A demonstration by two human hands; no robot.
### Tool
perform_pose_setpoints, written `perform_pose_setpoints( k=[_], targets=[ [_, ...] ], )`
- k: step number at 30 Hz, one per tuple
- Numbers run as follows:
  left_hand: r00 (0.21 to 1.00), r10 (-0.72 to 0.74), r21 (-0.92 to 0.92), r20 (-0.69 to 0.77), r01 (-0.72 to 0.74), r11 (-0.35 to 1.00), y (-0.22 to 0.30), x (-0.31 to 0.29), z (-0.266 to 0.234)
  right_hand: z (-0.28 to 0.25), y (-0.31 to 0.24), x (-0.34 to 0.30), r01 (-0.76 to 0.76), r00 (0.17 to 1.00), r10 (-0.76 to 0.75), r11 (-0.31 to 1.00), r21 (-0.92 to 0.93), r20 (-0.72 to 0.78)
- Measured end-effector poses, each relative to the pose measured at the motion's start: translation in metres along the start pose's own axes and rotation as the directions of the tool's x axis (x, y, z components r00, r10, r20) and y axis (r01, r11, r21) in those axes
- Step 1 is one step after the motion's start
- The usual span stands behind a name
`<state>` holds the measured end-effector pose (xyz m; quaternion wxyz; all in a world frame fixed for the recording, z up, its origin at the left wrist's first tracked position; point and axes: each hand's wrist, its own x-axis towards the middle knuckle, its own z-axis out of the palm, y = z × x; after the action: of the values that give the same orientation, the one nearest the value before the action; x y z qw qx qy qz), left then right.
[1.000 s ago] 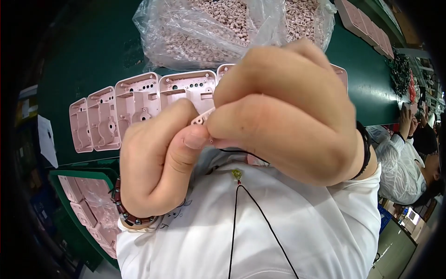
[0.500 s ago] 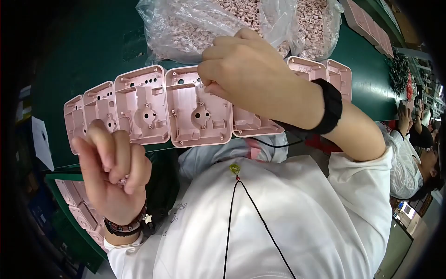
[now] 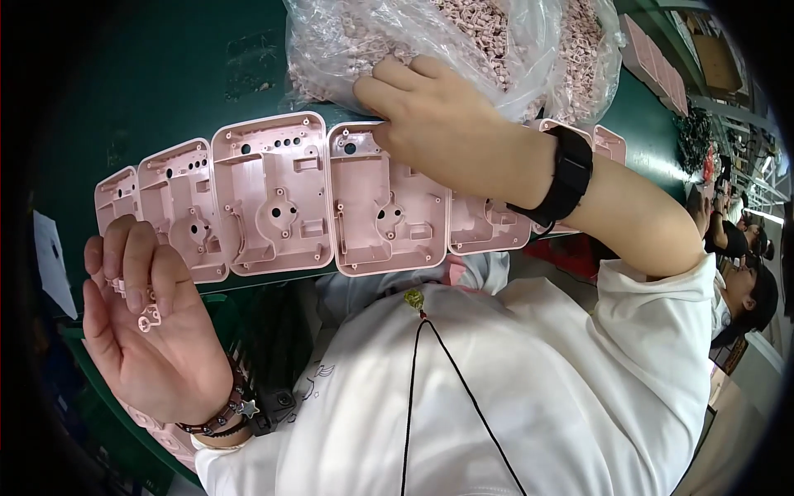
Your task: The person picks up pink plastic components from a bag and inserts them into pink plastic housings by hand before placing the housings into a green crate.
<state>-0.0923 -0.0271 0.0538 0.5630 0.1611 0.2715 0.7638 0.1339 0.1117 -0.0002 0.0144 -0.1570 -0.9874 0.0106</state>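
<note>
My left hand (image 3: pixel 157 331) is palm up at the left, by the front edge of the table. Its fingers curl loosely over several small pink plastic clips (image 3: pixel 149 318), which lie against the finger pads and palm. My right hand (image 3: pixel 430 103) reaches over the top of a pink plastic housing (image 3: pixel 356 236), knuckles up and fingers bent downward. The fingertips are hidden behind the hand, so whatever they pinch cannot be made out. To the left of that housing stands another open pink housing (image 3: pixel 256 190), with posts, ribs and round holes inside.
The housings form a row along the green table (image 3: pixel 182 74). Behind them sits a clear plastic bag (image 3: pixel 347 41) full of small pink parts. Stacked pink housings (image 3: pixel 649 58) stand at the far right, near black cables (image 3: pixel 693 136). Another person (image 3: pixel 744 298) is at the right edge.
My left hand has moved left and loosened, showing more of the clips in it. My right hand stays bent over the row. The row and bag appear shifted right in the view.
</note>
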Motion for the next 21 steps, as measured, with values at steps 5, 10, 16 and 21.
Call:
perform_pose_setpoints(
  k=[5,10,16,21],
  targets=[
    [0.999,-0.001,-0.029,-0.041,0.0,1.0,-0.007,0.0,-0.006,-0.003,0.006,-0.005,0.038,0.999,-0.038,0.999,-0.012,0.029],
    [0.999,0.02,0.005,-0.042,-0.019,1.0,-0.012,0.001,-0.001,-0.007,0.015,-0.005,0.118,0.99,-0.114,0.992,-0.04,0.082],
    [1.0,0.0,0.067,-0.004,0.0,0.998,-0.012,0.003,-0.004,-0.014,0.011,0.002,0.103,0.994,-0.101,0.994,-0.041,0.049],
    [0.974,-0.189,0.329,0.128,0.138,0.934,-0.014,-0.002,0.001,-0.058,-0.01,0.023,0.099,0.942,0.04,0.916,0.389,-0.334]
  ],
)
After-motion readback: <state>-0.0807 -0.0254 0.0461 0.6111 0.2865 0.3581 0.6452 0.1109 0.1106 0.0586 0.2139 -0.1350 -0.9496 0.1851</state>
